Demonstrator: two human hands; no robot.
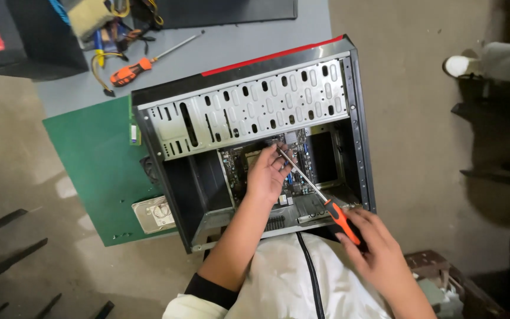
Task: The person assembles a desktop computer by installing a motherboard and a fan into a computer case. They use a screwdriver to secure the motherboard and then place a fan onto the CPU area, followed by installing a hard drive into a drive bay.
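An open black computer case (166,171) lies on its side on a table, with a metal drive cage (249,106) at the top and a motherboard (240,168) inside. My left hand (267,174) reaches into the case over the motherboard, its fingertips at the tip of a long screwdriver shaft (302,174). My right hand (373,248) grips the orange and black handle of that screwdriver (343,221) at the case's near edge. The board under my left hand is hidden.
A green mat (95,159) lies under the case on the left, with a hard drive (154,214) on it. A second orange screwdriver (140,65) and cables (104,56) lie on the grey tabletop (231,41) behind. Another person's white shoe (458,65) shows at far right.
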